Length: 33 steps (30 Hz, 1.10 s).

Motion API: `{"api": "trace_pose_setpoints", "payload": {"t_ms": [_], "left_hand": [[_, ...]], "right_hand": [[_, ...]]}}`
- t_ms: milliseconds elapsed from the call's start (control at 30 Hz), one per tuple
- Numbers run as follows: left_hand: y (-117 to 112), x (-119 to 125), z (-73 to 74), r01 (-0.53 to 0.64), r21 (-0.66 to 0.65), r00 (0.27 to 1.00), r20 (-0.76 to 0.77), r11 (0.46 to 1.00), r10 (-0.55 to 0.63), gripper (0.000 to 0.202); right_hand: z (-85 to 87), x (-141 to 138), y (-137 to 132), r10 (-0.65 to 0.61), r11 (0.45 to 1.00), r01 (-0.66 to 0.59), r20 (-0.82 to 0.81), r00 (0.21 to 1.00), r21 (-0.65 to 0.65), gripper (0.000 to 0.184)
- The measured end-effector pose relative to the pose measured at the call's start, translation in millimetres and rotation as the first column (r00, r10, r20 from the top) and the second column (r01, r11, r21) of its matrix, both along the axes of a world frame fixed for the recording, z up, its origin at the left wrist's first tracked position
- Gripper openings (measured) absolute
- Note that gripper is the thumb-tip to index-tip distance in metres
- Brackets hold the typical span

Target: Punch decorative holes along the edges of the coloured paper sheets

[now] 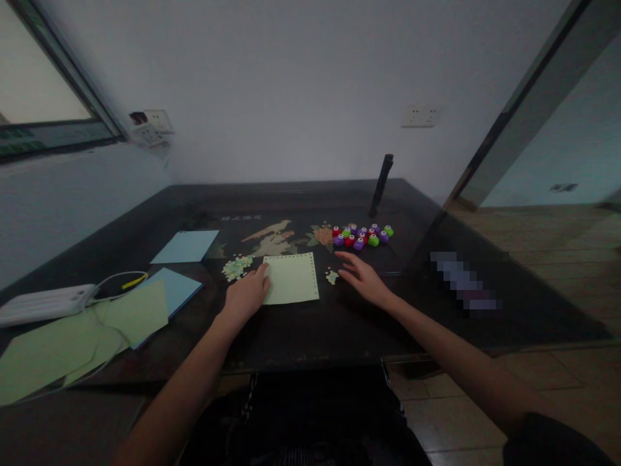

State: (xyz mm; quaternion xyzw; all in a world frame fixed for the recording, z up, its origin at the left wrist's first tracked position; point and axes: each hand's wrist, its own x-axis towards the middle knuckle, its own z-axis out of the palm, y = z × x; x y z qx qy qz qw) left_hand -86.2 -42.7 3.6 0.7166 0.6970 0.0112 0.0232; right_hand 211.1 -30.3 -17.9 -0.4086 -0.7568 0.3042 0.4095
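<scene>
A pale green sheet of paper with punched holes along its edges lies on the dark table. My left hand rests on the sheet's left edge, fingers curled down onto it. My right hand hovers open to the right of the sheet, fingers stretched toward a small heap of paper cut-outs. Behind it sits a cluster of several small craft punches in red, purple and green. A larger heap of cut-outs lies left of the sheet.
Blue paper sheets and green sheets lie at the left, with a white power bank and its cable. A dark upright object stands at the back. A blurred patch lies at the right. Tiled floor is right of the table.
</scene>
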Motion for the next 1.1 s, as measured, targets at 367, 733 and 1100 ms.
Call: {"api": "trace_pose_setpoints", "payload": {"t_ms": [367,733,1100], "left_hand": [[22.8,41.6,36.8,0.389,0.244,0.851,0.274,0.888,-0.448,0.032],[133.9,193.8,-6.1,0.515,0.455,0.769,0.13,0.727,-0.626,0.048],[155.8,196.8,-24.1,0.599,0.286,0.769,0.053,0.748,-0.637,0.056]], "right_hand": [[-1.5,115.2,107.2,-0.586,0.776,0.437,0.262,0.767,0.456,0.039],[-9.7,112.9,140.8,-0.412,0.911,0.263,0.67,0.618,0.318,0.05],[-22.1,81.7,133.2,-0.46,0.888,0.331,0.629,0.627,0.319,0.045]]}}
